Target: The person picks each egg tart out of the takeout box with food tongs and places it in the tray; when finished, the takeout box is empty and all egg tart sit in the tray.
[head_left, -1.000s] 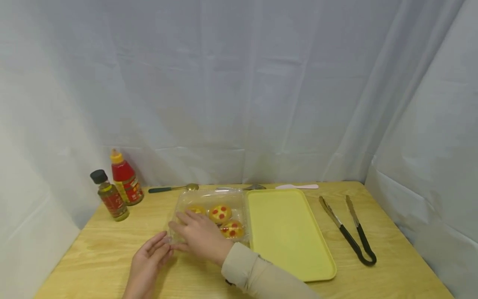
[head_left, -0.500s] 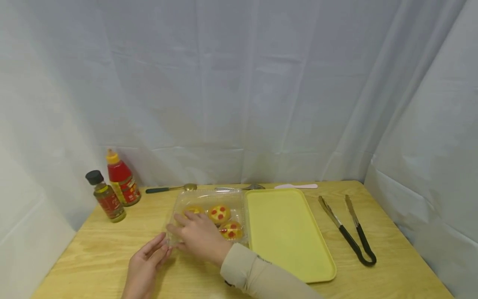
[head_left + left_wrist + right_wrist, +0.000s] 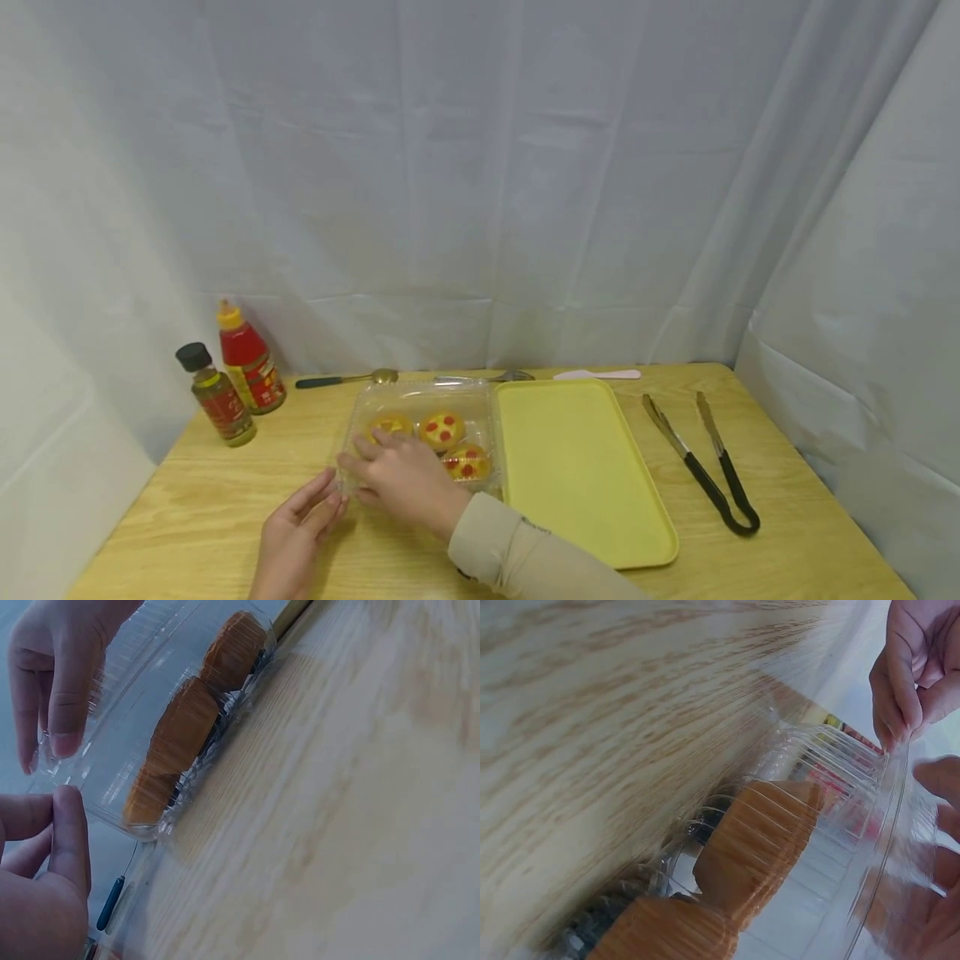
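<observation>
Right hand (image 3: 408, 479) drawn back slightly since the earlier frame, in head view, baring more of the far-left round; three mini pizzas (image 3: 441, 430) visible inside one clear container (image 3: 420, 396), just left of one yellow tray (image 3: 577, 475); outline near square, one edge toward the person, long axis hard to tell; left hand (image 3: 292, 533) pinches its near-left corner; right fingers bent, spread over it, grip cannot be told; one red bottle (image 3: 257, 367), one dark-capped bottle (image 3: 222, 404), one spoon (image 3: 322, 382), one fork (image 3: 513, 376), one pale knife (image 3: 600, 375), one pair of tongs (image 3: 708, 486).

Left wrist view: container slants lower left to upper right; three brown sides show; right fingers point down.

Right wrist view: two brown sides behind ribbed plastic; left fingertips meet at the rim; right fingers blurred.
</observation>
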A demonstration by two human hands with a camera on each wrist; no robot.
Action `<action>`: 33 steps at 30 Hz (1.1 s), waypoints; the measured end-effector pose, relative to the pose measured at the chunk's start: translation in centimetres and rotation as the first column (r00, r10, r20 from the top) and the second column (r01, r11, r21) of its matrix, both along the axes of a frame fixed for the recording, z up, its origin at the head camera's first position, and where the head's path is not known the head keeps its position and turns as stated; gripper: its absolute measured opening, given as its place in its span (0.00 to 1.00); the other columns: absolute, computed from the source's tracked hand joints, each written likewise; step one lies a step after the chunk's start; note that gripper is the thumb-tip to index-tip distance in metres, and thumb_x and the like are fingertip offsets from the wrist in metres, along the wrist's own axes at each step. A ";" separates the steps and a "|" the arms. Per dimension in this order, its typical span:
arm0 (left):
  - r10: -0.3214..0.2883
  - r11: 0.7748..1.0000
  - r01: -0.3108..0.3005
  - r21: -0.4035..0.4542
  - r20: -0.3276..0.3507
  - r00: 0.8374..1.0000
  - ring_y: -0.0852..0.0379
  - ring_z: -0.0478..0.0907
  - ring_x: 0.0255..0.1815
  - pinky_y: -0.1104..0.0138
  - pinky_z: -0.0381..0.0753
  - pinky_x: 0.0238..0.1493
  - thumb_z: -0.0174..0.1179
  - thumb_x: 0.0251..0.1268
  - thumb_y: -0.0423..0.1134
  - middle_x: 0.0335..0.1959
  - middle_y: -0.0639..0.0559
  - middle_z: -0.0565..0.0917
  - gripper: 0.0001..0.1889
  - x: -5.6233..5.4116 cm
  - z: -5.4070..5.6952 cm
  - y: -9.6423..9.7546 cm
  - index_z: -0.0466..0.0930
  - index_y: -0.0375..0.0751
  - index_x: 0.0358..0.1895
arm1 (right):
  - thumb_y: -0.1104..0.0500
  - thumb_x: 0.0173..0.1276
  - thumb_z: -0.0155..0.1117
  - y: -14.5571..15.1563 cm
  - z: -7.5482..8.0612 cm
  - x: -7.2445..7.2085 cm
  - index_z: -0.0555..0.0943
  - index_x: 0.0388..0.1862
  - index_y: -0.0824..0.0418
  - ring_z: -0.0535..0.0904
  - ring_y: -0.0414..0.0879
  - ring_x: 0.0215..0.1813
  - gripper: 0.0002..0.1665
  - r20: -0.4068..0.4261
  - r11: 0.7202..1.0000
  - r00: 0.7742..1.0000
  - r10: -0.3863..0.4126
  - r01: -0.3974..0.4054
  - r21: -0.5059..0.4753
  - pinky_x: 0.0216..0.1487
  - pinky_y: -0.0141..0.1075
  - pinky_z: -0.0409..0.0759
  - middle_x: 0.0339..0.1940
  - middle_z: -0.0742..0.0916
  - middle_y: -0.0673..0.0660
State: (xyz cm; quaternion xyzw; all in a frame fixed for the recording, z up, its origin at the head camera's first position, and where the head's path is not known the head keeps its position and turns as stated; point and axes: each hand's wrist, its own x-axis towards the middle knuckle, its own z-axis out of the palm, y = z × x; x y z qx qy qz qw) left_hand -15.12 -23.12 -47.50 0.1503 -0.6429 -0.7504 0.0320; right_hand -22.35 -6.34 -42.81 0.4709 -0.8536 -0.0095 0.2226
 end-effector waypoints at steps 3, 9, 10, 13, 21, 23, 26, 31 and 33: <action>0.001 1.000 -0.001 0.014 -0.002 1.000 0.65 0.81 0.49 0.70 0.78 0.57 0.56 0.73 0.29 0.51 0.60 0.79 0.29 0.1 -0.1 0.0 0.58 0.31 0.74 | 0.42 0.70 0.64 0.0 0.2 0.1 0.78 0.67 0.46 0.77 0.50 0.64 0.28 -0.001 1.000 1.000 0.007 -0.007 -0.030 0.61 0.39 0.78 0.65 0.79 0.50; -0.012 1.000 0.013 0.028 -0.030 0.999 0.64 0.81 0.50 0.70 0.79 0.57 0.57 0.72 0.30 0.49 0.63 0.80 0.31 0.2 -0.3 0.1 0.56 0.28 0.73 | 0.42 0.68 0.66 0.4 1.0 0.1 0.78 0.65 0.47 0.79 0.50 0.62 0.29 0.002 0.997 1.000 0.030 -0.030 -0.064 0.61 0.38 0.78 0.63 0.81 0.51; -0.016 0.999 0.017 0.028 -0.032 0.999 0.64 0.81 0.50 0.70 0.79 0.57 0.56 0.73 0.30 0.48 0.63 0.80 0.30 0.2 -0.3 0.1 0.56 0.28 0.73 | 0.42 0.68 0.67 0.5 1.2 0.1 0.79 0.65 0.48 0.79 0.50 0.61 0.29 -0.001 0.997 0.999 0.035 -0.035 -0.069 0.60 0.38 0.78 0.63 0.81 0.51; -0.009 0.999 0.010 0.034 -0.033 0.999 0.63 0.81 0.50 0.70 0.79 0.56 0.57 0.72 0.30 0.48 0.62 0.80 0.31 0.2 -0.3 0.1 0.56 0.27 0.73 | 0.43 0.67 0.68 0.9 1.5 0.0 0.79 0.65 0.49 0.80 0.48 0.60 0.29 -0.017 0.995 0.999 0.049 -0.050 -0.083 0.59 0.36 0.79 0.61 0.82 0.51; 0.004 0.998 0.001 0.068 -0.067 0.998 0.61 0.82 0.48 0.70 0.81 0.53 0.57 0.71 0.28 0.47 0.56 0.81 0.28 0.1 -0.4 0.0 0.59 0.24 0.70 | 0.50 0.64 0.70 2.4 2.8 -0.8 0.82 0.60 0.50 0.84 0.41 0.50 0.24 -0.109 0.980 0.991 0.081 -0.099 -0.172 0.48 0.30 0.83 0.53 0.86 0.49; 0.004 0.998 0.001 0.070 -0.072 0.997 0.61 0.82 0.47 0.70 0.81 0.53 0.57 0.71 0.27 0.47 0.56 0.81 0.28 0.1 -0.4 0.0 0.60 0.24 0.70 | 0.50 0.64 0.71 2.8 3.1 -0.9 0.82 0.58 0.51 0.84 0.41 0.48 0.23 -0.127 0.976 0.988 0.088 -0.111 -0.187 0.47 0.29 0.83 0.52 0.86 0.50; 0.003 0.997 0.002 0.077 -0.076 0.997 0.61 0.82 0.47 0.70 0.81 0.53 0.58 0.71 0.28 0.47 0.55 0.81 0.27 0.1 -0.4 -0.1 0.61 0.25 0.69 | 0.48 0.66 0.70 3.4 3.7 -1.1 0.82 0.58 0.52 0.84 0.42 0.49 0.23 -0.109 0.973 0.989 0.099 -0.119 -0.196 0.50 0.31 0.83 0.52 0.86 0.51; 0.013 0.993 -0.003 0.119 -0.083 0.996 0.61 0.83 0.45 0.70 0.82 0.52 0.59 0.69 0.26 0.44 0.55 0.83 0.18 0.2 -0.4 0.0 0.75 0.41 0.60 | 0.50 0.70 0.67 4.7 4.9 -1.3 0.80 0.62 0.52 0.81 0.46 0.56 0.23 -0.048 0.978 0.995 0.089 -0.097 -0.182 0.61 0.37 0.78 0.57 0.84 0.52; 0.015 0.990 -0.001 0.142 -0.097 0.995 0.61 0.83 0.44 0.70 0.82 0.51 0.59 0.68 0.25 0.43 0.54 0.83 0.16 0.3 -0.4 0.0 0.80 0.49 0.52 | 0.51 0.70 0.67 5.2 5.2 -1.4 0.80 0.62 0.51 0.81 0.48 0.57 0.23 -0.045 0.980 0.996 0.077 -0.084 -0.179 0.62 0.39 0.77 0.58 0.84 0.53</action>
